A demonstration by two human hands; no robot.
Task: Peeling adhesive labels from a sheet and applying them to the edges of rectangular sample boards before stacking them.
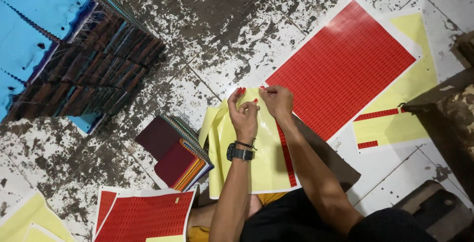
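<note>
Both hands are working close together over a glossy yellow backing sheet [256, 158] w/ one narrow red strip of stickers left along its right edge. Left hand [244, 113] is curling its fingers [240, 94] at the sheet's top edge, tips pinched on what looks like a tiny red sticker; too small to be sure. Right hand [278, 101] is pinching thumb & forefinger together on a small red bit, just beside the left fingertips. A black wristwatch [240, 153] is sitting on the left wrist.

Sheet is lying on the floor & lap, directly under both hands, its left side folding up. Judging by that curl it's thin, light, floppy & slick: likely to slide & crease, so best taken at an edge or corner, flat hand holding it down. Stickers are probably tacky & flimsy, so nail-tip grip at a corner.

Just right of the fingers: a full sheet of small red stickers [340, 67]. Left of them: a fan of fabric swatch books [175, 155]; further left, a stack of dark swatch cards [94, 69].
</note>
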